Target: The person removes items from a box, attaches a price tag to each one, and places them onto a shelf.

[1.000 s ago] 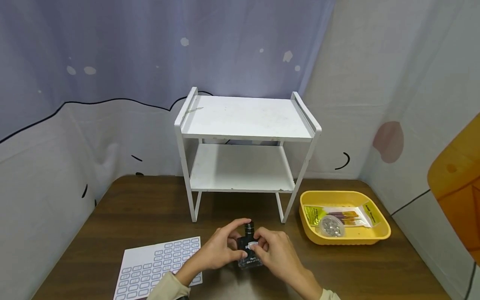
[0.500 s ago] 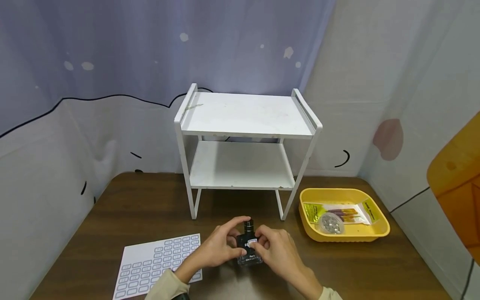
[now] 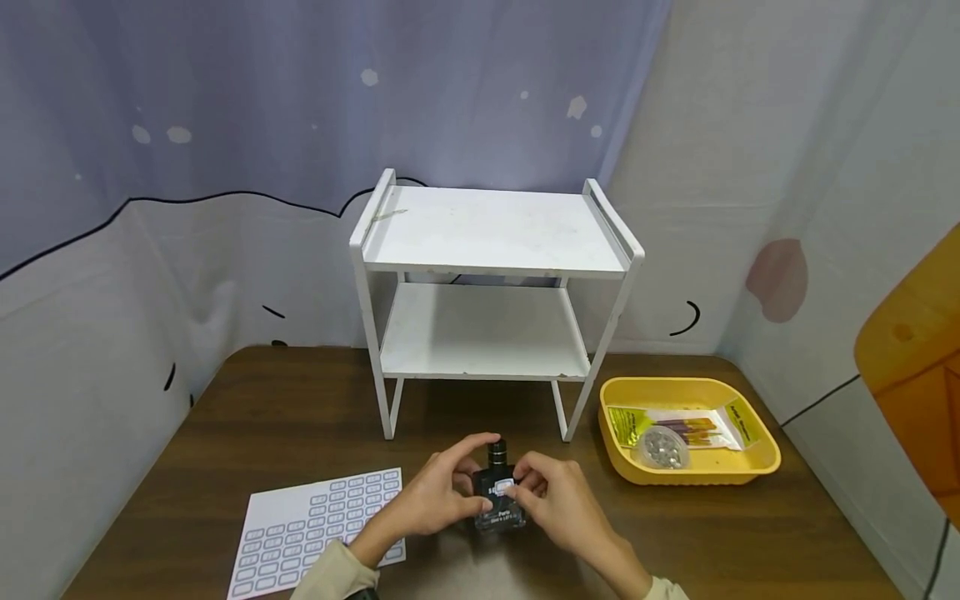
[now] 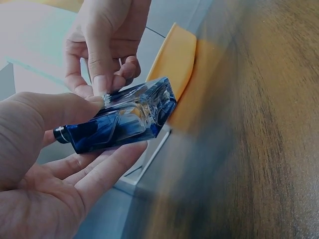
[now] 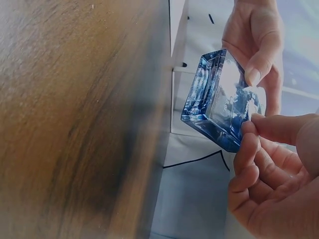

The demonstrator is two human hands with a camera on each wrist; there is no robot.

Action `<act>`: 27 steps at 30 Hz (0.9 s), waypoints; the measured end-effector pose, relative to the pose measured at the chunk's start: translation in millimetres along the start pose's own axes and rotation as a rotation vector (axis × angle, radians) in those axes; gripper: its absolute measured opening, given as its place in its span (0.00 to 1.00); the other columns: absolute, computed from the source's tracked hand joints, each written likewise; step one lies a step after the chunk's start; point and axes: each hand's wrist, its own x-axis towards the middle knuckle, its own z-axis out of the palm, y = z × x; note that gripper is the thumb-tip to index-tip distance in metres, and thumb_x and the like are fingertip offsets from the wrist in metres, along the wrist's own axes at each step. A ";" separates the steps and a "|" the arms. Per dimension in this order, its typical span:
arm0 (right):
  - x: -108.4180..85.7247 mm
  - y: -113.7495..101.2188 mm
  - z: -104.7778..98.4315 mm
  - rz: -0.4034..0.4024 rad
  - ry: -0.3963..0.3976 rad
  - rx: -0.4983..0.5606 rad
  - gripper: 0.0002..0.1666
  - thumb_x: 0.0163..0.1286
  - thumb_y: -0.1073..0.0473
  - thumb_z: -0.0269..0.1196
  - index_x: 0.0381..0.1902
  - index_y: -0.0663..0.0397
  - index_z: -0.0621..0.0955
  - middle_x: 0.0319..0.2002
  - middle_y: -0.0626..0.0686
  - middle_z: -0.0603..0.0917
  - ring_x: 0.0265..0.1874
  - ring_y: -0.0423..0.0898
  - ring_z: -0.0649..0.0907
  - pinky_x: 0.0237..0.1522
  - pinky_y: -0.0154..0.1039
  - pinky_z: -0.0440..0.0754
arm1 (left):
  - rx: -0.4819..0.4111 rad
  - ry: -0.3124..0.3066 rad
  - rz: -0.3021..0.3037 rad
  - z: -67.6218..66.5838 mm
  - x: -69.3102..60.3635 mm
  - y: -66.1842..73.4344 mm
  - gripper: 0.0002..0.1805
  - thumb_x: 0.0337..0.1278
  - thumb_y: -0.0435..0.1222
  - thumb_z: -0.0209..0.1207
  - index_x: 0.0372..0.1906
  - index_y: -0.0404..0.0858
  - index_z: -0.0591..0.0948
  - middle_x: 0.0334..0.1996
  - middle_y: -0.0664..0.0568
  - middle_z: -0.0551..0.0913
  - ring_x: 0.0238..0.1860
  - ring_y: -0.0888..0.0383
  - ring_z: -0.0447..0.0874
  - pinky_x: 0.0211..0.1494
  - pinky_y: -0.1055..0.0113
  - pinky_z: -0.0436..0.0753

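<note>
A small dark, square-shouldered perfume bottle (image 3: 497,518) with a black cap is tilted between both hands above the table. In the wrist views the glass of the bottle (image 4: 124,122) looks blue and clear at the base. My left hand (image 3: 435,498) grips it, index finger at the cap and thumb on the front face. A small white sticker (image 3: 502,486) lies against the front of the bottle. My right hand (image 3: 558,504) pinches at the sticker's right edge, its thumb on the front and its curled index finger at the bottle's side. The fingertips partly cover the sticker.
A sheet of blue-bordered stickers (image 3: 285,533) lies at the left, partly under the left forearm. Behind the hands stands a white two-tier shelf (image 3: 487,329). At the right, a yellow tray (image 3: 693,475) holds a packet of brushes (image 3: 693,427) and a round clear tub (image 3: 663,447).
My right thumb has slid slightly to the right, so more of the sticker shows on the bottle's face. My left hand keeps its grip on the bottle with little movement.
</note>
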 end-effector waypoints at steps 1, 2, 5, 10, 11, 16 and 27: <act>-0.2 -0.1 -0.2 0.002 0.003 0.004 0.09 0.57 0.66 0.73 0.28 0.52 0.81 0.23 0.45 0.85 0.21 0.30 0.79 0.26 0.29 0.80 | -0.002 -0.002 0.002 0.0 0.0 0.0 0.44 0.49 0.24 0.70 0.72 0.43 0.66 0.38 0.40 0.87 0.32 0.61 0.87 0.37 0.71 0.83; -0.4 -0.2 -0.7 0.006 0.007 0.006 0.10 0.57 0.66 0.73 0.27 0.51 0.81 0.22 0.45 0.85 0.21 0.30 0.79 0.25 0.30 0.80 | -0.005 -0.003 0.005 -0.1 0.1 0.1 0.44 0.49 0.24 0.69 0.72 0.43 0.66 0.38 0.40 0.87 0.33 0.61 0.87 0.37 0.71 0.83; -0.8 0.0 -1.8 0.014 0.024 0.013 0.13 0.56 0.65 0.74 0.25 0.50 0.78 0.20 0.44 0.83 0.19 0.30 0.77 0.23 0.29 0.78 | -0.017 -0.007 0.015 -0.3 0.4 0.2 0.44 0.48 0.23 0.69 0.72 0.43 0.65 0.38 0.39 0.87 0.33 0.61 0.87 0.38 0.70 0.83; -1.4 1.4 -2.9 0.021 0.036 0.014 0.17 0.55 0.64 0.75 0.23 0.48 0.75 0.19 0.43 0.81 0.18 0.30 0.75 0.20 0.29 0.75 | -0.028 -0.017 0.021 -0.5 0.5 -0.3 0.44 0.48 0.22 0.68 0.72 0.41 0.65 0.38 0.39 0.87 0.34 0.61 0.87 0.39 0.70 0.84; -1.4 1.6 -2.9 0.023 0.036 0.013 0.16 0.55 0.64 0.75 0.23 0.48 0.75 0.18 0.42 0.80 0.18 0.30 0.75 0.20 0.29 0.75 | -0.029 -0.019 0.021 -0.6 0.5 -0.4 0.44 0.48 0.22 0.68 0.72 0.41 0.65 0.38 0.39 0.87 0.34 0.61 0.87 0.39 0.70 0.84; -1.1 2.3 -3.5 0.030 0.045 0.008 0.17 0.55 0.64 0.75 0.23 0.48 0.75 0.17 0.41 0.79 0.17 0.30 0.75 0.20 0.29 0.74 | -0.032 -0.027 0.027 -0.8 0.9 -0.6 0.44 0.48 0.22 0.68 0.73 0.41 0.65 0.40 0.38 0.87 0.34 0.61 0.88 0.39 0.70 0.83; -1.5 3.0 -3.3 0.016 0.061 -0.016 0.19 0.55 0.64 0.75 0.21 0.47 0.74 0.17 0.40 0.75 0.17 0.29 0.72 0.19 0.28 0.72 | -0.044 -0.029 0.029 -0.6 0.4 0.7 0.44 0.48 0.22 0.68 0.73 0.41 0.65 0.39 0.38 0.87 0.34 0.62 0.87 0.38 0.70 0.83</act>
